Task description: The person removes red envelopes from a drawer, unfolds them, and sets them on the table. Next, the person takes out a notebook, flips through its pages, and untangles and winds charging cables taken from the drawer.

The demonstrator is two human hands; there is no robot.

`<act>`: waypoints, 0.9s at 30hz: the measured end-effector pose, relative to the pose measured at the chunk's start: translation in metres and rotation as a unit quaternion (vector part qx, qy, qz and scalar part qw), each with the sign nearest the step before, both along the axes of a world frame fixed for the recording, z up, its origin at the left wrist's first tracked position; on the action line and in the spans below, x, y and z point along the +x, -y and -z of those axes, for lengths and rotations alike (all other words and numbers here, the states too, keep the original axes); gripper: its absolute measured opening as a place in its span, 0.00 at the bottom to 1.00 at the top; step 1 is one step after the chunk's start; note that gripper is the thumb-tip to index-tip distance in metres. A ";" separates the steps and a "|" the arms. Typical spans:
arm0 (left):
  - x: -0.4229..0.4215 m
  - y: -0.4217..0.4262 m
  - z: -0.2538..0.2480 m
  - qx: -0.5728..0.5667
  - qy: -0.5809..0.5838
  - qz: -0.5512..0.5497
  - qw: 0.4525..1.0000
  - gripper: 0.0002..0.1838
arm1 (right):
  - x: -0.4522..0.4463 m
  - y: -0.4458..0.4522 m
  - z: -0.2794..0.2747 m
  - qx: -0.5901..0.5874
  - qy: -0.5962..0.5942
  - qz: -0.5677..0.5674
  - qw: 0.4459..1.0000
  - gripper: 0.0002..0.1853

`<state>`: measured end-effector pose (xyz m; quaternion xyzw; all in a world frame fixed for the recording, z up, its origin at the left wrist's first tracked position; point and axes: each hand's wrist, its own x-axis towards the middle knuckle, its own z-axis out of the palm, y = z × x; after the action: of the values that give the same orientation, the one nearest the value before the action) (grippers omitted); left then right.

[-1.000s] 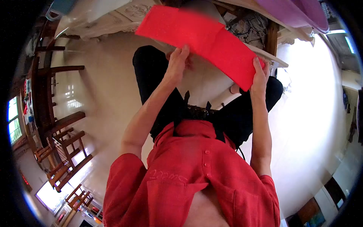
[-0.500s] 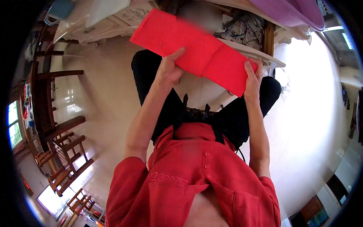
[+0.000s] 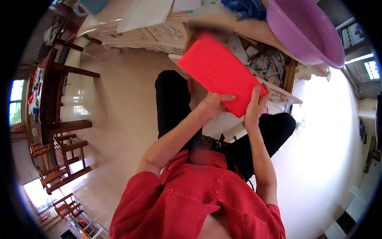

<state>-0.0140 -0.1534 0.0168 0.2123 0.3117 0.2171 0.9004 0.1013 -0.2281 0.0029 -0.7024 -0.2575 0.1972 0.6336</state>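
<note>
A flat bright red piece (image 3: 223, 71), perhaps folded paper or cloth, is held up above my knees and slants down to the right. My left hand (image 3: 216, 104) grips its lower left edge, thumb on top. At the lower right end, my right hand (image 3: 255, 107) pinches it, with the thumb on the upper face and the fingers behind. Its far end reaches up toward a blurred round patch. What the fingers behind the piece do is hidden.
Ahead is an open drawer (image 3: 268, 65) with tangled cables. A purple basin (image 3: 304, 32) stands at the upper right, and a carved white cabinet (image 3: 167, 34) at the upper left. Wooden chairs (image 3: 65, 159) are on the left. My black-trousered knees are spread below the piece.
The red piece now looks shorter, with its right part doubled over. My left hand has moved right, closer to my right hand. The view has shifted, showing more of the cabinet and basin.
</note>
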 end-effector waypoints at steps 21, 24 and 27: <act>-0.107 -0.189 -0.080 0.326 -0.174 -0.238 0.898 0.20 | -0.040 -0.105 -0.065 0.134 -0.115 -0.257 0.950 0.20; -0.137 -0.283 -0.086 0.374 -0.258 -0.152 0.877 0.21 | -0.004 -0.100 -0.032 0.013 0.085 -0.276 0.957 0.11; -0.150 -0.360 -0.087 0.408 -0.311 -0.096 0.853 0.22 | 0.031 -0.089 -0.016 -0.037 0.161 -0.191 0.968 0.07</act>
<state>-0.1636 0.2067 0.1037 0.5860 0.4779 0.3328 0.5634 0.1325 -0.1395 0.0184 -0.6857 -0.4779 0.2087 0.5078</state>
